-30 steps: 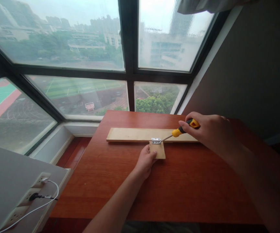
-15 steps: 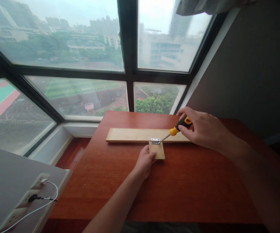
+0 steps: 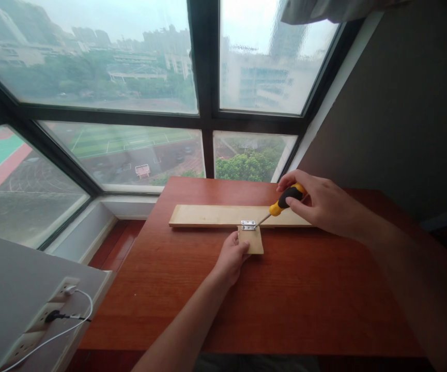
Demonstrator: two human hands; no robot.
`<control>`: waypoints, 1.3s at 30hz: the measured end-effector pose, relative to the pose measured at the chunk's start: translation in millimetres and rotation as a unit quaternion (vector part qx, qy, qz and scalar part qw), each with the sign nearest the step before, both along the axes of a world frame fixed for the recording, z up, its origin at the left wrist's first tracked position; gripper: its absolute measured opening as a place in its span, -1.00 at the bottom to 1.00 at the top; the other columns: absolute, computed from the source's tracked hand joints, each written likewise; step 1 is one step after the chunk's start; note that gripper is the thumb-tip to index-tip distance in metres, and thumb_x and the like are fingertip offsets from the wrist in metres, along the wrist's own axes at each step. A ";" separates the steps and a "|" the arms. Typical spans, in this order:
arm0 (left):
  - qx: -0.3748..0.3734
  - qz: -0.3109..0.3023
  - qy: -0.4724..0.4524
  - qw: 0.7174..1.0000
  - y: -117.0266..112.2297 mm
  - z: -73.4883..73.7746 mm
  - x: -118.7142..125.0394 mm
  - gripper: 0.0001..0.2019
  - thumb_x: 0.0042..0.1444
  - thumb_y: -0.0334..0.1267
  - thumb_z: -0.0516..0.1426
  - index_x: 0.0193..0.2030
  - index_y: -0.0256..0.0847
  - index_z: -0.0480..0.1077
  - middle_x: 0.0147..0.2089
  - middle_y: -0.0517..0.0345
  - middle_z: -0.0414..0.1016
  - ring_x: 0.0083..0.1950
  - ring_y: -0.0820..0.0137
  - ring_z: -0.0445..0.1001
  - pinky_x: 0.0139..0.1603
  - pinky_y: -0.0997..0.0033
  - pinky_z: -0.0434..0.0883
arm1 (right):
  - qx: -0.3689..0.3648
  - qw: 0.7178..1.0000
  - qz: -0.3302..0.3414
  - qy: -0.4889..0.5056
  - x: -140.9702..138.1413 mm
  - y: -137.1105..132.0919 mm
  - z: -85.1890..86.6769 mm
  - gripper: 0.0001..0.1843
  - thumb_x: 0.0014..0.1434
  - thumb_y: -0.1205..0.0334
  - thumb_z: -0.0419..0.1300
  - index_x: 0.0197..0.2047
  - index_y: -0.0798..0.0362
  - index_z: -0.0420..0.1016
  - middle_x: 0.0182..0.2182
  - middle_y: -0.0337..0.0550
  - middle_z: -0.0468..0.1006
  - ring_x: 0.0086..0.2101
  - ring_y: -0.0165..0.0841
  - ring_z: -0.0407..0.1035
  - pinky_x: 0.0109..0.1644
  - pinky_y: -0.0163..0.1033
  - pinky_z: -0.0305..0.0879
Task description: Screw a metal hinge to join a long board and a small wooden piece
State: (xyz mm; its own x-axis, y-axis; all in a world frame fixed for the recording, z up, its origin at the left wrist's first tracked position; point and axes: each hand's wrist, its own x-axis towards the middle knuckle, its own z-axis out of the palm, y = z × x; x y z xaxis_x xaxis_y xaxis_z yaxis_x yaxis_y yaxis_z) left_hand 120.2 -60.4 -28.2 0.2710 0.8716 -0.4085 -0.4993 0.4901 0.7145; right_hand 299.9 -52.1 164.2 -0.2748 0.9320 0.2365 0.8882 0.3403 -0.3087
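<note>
A long pale wooden board (image 3: 207, 215) lies across the table. A silver metal hinge (image 3: 248, 225) joins its near edge to a small wooden piece (image 3: 253, 243). My left hand (image 3: 232, 257) is closed on the left side of that small piece, thumb on top and the other fingers partly hidden beneath. My right hand (image 3: 316, 204) grips the black and yellow handle of a screwdriver (image 3: 286, 199). The shaft slants down to the left, and its tip meets the right end of the hinge. Whether a screw sits under the tip is too small to tell.
The reddish-brown wooden table (image 3: 169, 294) stands against large windows with dark frames (image 3: 203, 121). At the lower left, a low wall carries power sockets (image 3: 39, 323) with a white cable (image 3: 90, 305) and a black plug (image 3: 52, 315). A dark wall (image 3: 394, 119) rises on the right.
My right hand has shifted its hold on the screwdriver, and the handle has turned, with less of the yellow end cutout showing. My left hand, the board and the hinge stay in place.
</note>
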 end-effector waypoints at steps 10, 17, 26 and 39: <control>-0.001 0.001 0.000 1.000 -0.2 0.7 0.1 -0.70 -0.11 -0.50 0.22 -0.16 -0.29 0.42 -0.16 -0.04 0.56 -0.20 0.31 0.54 -0.16 0.35 0.50 | 0.070 0.989 -0.090 -0.092 -5.0 2.3 -8.4 -0.72 0.20 0.06 0.08 -0.09 -0.02 0.43 -0.28 -0.13 0.59 -0.39 -0.26 0.46 -0.41 -0.24 0.15; -0.002 -0.002 -0.002 1.000 0.0 -0.7 0.2 -0.69 -0.10 -0.50 0.21 -0.15 -0.28 0.42 -0.15 -0.04 0.57 -0.16 0.27 0.55 -0.13 0.31 0.50 | 0.052 0.997 -0.018 -0.049 -6.1 1.9 -8.3 -0.62 0.20 0.08 0.13 0.07 -0.04 0.39 -0.25 -0.16 0.61 -0.41 -0.31 0.46 -0.38 -0.25 0.23; -0.002 -0.001 -0.007 1.000 1.0 -1.5 0.4 -0.71 -0.10 -0.51 0.21 -0.17 -0.29 0.41 -0.14 -0.06 0.57 -0.15 0.27 0.55 -0.09 0.29 0.50 | 0.054 0.997 -0.043 -0.040 -13.0 2.1 -9.0 -0.66 0.16 0.17 0.14 0.01 0.00 0.39 -0.14 -0.12 0.58 -0.33 -0.30 0.46 -0.35 -0.25 0.23; -0.003 0.000 -0.005 1.000 0.5 -2.5 0.1 -0.72 -0.06 -0.54 0.18 -0.15 -0.31 0.40 -0.14 -0.06 0.56 -0.15 0.27 0.55 -0.07 0.28 0.51 | 0.089 0.984 -0.110 -0.107 -7.7 6.2 -14.6 -0.67 0.19 0.06 0.11 -0.02 0.00 0.43 -0.16 -0.09 0.59 -0.28 -0.17 0.48 -0.36 -0.18 0.24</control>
